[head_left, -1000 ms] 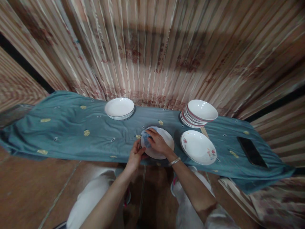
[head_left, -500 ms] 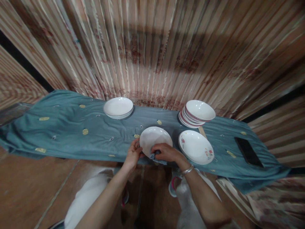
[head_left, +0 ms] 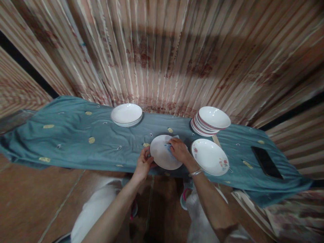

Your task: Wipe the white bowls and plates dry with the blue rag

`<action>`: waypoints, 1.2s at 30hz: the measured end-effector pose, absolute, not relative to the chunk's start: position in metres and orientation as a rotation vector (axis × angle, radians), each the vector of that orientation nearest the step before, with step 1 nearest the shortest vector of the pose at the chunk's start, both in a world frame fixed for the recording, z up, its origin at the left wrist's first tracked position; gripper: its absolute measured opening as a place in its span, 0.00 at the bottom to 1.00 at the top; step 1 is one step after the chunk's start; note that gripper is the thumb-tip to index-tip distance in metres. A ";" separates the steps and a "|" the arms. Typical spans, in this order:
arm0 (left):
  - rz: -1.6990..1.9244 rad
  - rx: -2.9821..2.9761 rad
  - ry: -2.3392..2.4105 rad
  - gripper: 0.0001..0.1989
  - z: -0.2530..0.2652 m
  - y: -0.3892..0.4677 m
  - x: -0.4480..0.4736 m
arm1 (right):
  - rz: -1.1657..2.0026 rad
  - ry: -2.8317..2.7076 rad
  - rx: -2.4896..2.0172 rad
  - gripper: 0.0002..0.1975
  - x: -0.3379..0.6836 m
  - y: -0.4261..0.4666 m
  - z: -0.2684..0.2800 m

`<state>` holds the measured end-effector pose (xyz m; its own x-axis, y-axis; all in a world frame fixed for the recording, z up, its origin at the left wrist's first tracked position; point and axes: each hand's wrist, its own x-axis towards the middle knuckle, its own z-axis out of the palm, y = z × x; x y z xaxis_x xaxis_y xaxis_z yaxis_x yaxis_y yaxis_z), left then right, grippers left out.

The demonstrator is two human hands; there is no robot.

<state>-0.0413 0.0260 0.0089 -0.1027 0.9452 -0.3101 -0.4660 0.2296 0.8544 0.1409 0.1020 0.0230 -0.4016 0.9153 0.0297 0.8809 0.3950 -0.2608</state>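
Note:
A white plate (head_left: pixel 162 157) is in front of me near the table's front edge. My left hand (head_left: pixel 144 161) grips its left rim, thumb on top and fingers at the side. Over the plate's right part, my right hand (head_left: pixel 179 150) presses a bluish cloth (head_left: pixel 170 148) against the surface; the fingers are closed on the cloth and hide part of it. To the right of this plate lies a white plate with red flowers (head_left: pixel 209 157), close to my right wrist.
Stacked white plates (head_left: pixel 126 114) stand at the back left, and a stack of bowls (head_left: pixel 214 118) at the back right. A black phone (head_left: pixel 266 162) lies on the right of the teal tablecloth (head_left: pixel 76 145). A pleated curtain (head_left: pixel 157 60) hangs behind.
My right hand has moved with the cloth from the plate's front edge up to its upper right part. My left hand keeps its hold on the left rim.

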 end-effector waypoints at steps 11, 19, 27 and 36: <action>1.321 0.370 1.070 0.20 0.012 0.024 -0.036 | 0.802 -2.329 -1.044 0.18 0.105 0.096 0.003; 1.323 0.320 1.079 0.19 0.012 0.025 -0.037 | 1.274 -2.390 -0.893 0.12 0.128 0.070 0.026; 1.332 0.385 1.051 0.20 0.018 0.023 -0.037 | 1.134 -2.539 -1.177 0.10 0.168 0.066 0.039; 1.343 0.478 1.059 0.22 0.028 0.024 -0.033 | 0.567 -2.460 -1.449 0.09 0.175 0.075 0.021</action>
